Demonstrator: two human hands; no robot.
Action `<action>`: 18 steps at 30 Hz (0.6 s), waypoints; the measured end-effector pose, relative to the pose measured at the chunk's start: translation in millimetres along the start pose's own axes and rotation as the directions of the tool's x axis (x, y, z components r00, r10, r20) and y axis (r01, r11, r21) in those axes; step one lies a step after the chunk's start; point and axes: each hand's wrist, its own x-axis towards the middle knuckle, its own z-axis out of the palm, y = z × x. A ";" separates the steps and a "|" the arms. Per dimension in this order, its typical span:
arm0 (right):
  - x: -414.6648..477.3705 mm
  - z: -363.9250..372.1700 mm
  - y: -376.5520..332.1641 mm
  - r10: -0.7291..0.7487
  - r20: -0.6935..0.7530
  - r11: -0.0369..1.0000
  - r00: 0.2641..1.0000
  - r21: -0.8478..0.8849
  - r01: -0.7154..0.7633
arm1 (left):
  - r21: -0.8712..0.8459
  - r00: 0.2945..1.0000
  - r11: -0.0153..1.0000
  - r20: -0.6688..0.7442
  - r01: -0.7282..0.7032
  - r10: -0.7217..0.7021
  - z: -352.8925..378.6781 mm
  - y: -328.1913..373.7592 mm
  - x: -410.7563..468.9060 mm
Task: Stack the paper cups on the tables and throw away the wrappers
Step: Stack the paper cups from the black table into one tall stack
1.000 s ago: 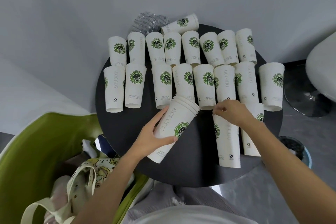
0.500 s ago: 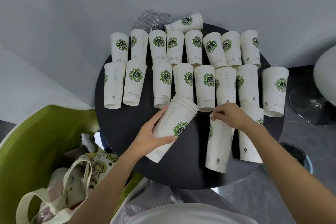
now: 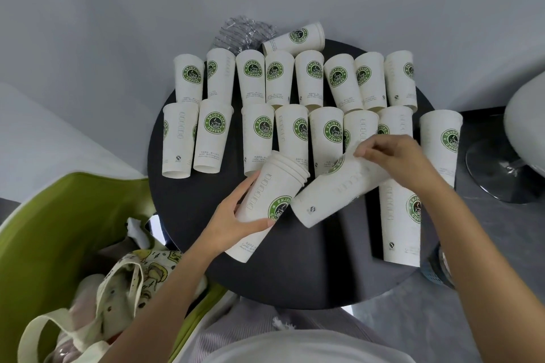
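"What is nearest?"

"The left hand [image 3: 236, 222] is gripping the nested cup stack [image 3: 265, 200], tilting it over the near part of the round black table [image 3: 295, 280]."

"And the other one?"

"The right hand [image 3: 395, 159] is pinching the far end of a single paper cup [image 3: 339, 188], which is slanting just right of the stack."

"Farther back?"

"2 rows of cups [image 3: 212, 132] are standing there. 1 toppled cup [image 3: 295, 38] is lying at the far edge, beside the crumpled clear wrapper [image 3: 240, 32]."

Seemingly a café or office lounge: a small round black desk [image 3: 295, 271] crowded with branded white paper coffee cups [image 3: 213, 134], a lime-green moulded chair [image 3: 53, 230], a white chrome-pedestal chair [image 3: 528, 132] and plain grey walls [image 3: 118, 9].
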 end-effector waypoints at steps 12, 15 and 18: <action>18.3 -10.5 -27.2 -0.188 -0.407 0.969 0.894 0.073 0.237 | 0.026 1.000 1.000 0.017 0.003 -0.003 -8.1 6.4 1.9; 23.8 -8.5 -31.7 -0.197 -0.508 0.960 0.838 0.074 0.271 | 0.042 0.999 0.999 0.031 0.006 -0.008 -9.2 7.3 0.6; 28.7 -2.0 -35.5 -0.200 -0.558 0.947 0.806 0.101 0.305 | 0.051 0.999 0.999 0.041 0.003 -0.005 -8.4 10.2 0.0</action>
